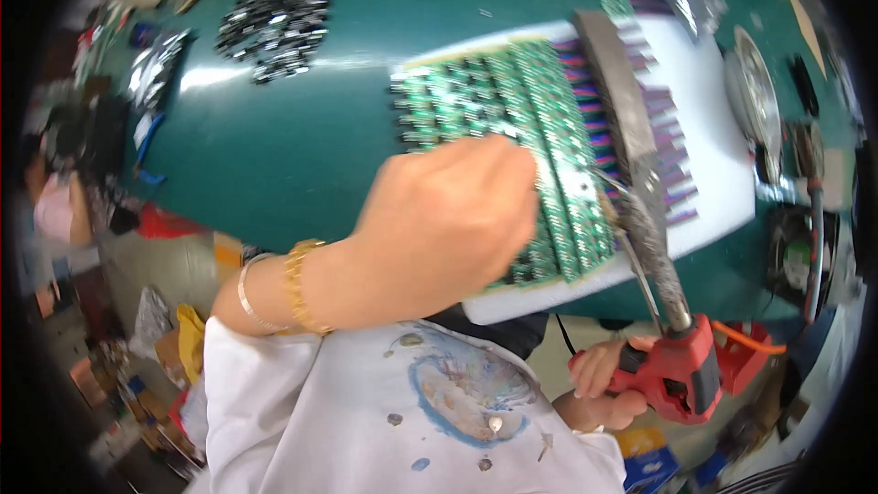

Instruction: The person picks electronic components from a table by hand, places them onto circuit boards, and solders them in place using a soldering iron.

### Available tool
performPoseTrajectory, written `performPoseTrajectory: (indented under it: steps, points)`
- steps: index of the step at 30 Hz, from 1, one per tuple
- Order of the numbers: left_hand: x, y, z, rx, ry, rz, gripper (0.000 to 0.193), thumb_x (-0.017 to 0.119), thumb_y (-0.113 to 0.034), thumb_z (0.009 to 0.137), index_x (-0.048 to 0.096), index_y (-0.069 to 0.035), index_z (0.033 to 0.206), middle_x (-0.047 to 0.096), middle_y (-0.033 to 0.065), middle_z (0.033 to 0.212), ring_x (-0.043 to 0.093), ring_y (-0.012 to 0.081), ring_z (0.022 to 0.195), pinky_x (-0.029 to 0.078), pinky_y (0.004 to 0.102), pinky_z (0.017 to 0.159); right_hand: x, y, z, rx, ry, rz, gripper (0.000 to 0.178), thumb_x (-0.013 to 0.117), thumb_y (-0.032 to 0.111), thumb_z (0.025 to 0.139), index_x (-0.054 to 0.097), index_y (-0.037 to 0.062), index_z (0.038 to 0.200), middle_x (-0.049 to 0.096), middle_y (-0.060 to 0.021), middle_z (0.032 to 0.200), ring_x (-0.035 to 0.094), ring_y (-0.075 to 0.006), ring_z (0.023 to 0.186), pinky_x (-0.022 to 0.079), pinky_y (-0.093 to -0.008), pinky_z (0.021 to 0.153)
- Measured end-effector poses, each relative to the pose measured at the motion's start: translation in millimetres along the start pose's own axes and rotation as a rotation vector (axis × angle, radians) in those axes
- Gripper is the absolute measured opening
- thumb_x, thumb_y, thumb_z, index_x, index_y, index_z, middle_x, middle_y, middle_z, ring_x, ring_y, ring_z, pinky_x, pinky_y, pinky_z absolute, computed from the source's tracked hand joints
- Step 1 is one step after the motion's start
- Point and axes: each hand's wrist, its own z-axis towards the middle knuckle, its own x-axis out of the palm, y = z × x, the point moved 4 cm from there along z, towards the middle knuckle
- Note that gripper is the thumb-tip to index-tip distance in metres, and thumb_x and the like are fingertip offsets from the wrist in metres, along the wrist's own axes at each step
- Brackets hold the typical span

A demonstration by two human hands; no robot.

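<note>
My left hand, with a gold and a silver bracelet at its wrist, is closed over a panel of green circuit boards. What its fingers hold, if anything, is hidden. My right hand grips the handle of a red and black soldering gun. The gun's metal barrel and thin feed rod point up toward the right edge of the panel. Across the coloured wires along that edge lies a grey metal bar. A white foam sheet is under the panel and the wires.
A pile of small black parts lies on the green table at the far left, near a clear plastic bag. To the right are a round metal dish and a tool with a cable. More wires lie at the back.
</note>
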Motion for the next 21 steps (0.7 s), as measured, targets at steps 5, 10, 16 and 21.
performPoseTrajectory:
  steps: [5, 10, 16, 21]
  points:
    - [0.2, -5.1, -6.3, 0.055, 0.013, 0.031, 0.016, 0.067, -0.008, 0.073, 0.052, -0.003, 0.076, 0.052, 0.0078, 0.069, 0.058, 0.0234, 0.062, 0.048, 0.0336, 0.052, 10.6, 0.6, 11.1, -0.042, 0.039, 0.063, 0.072, 0.052, 0.053, 0.091, 0.030, -0.0031, 0.131, 0.041, -0.0013, 0.051, 0.039, -0.0127, 0.035, 0.038, -0.0258, 0.035]
    - [-47.0, 32.0, -21.1, 0.018, -0.215, 0.237, 0.013, 0.070, -0.011, 0.075, 0.061, -0.005, 0.082, 0.060, 0.0090, 0.077, 0.060, 0.0255, 0.065, 0.049, 0.0350, 0.056, 7.3, 2.7, 16.9, -0.083, -0.061, 0.021, 0.068, 0.045, 0.052, 0.094, 0.029, -0.0024, 0.131, 0.036, -0.0019, 0.050, 0.034, -0.0123, 0.033, 0.036, -0.0259, 0.033]
    - [-100.3, 141.4, -73.5, -0.460, -0.353, 0.452, 0.009, 0.065, -0.012, 0.080, 0.064, -0.004, 0.084, 0.063, 0.0102, 0.080, 0.063, 0.0282, 0.067, 0.051, 0.0381, 0.062, 13.7, 0.4, 16.4, -0.010, -0.123, 0.032, 0.066, 0.046, 0.050, 0.094, 0.029, -0.0021, 0.131, 0.035, -0.0014, 0.050, 0.031, -0.0113, 0.032, 0.034, -0.0256, 0.032]
    - [-89.6, 151.0, -59.9, -0.407, -0.309, 0.468, 0.008, 0.063, -0.010, 0.080, 0.062, -0.003, 0.081, 0.063, 0.0125, 0.079, 0.062, 0.0309, 0.067, 0.050, 0.0398, 0.061, 12.0, 1.3, 17.1, -0.019, -0.086, 0.064, 0.065, 0.047, 0.049, 0.095, 0.029, -0.0026, 0.131, 0.035, -0.0016, 0.050, 0.032, -0.0114, 0.033, 0.034, -0.0254, 0.032]
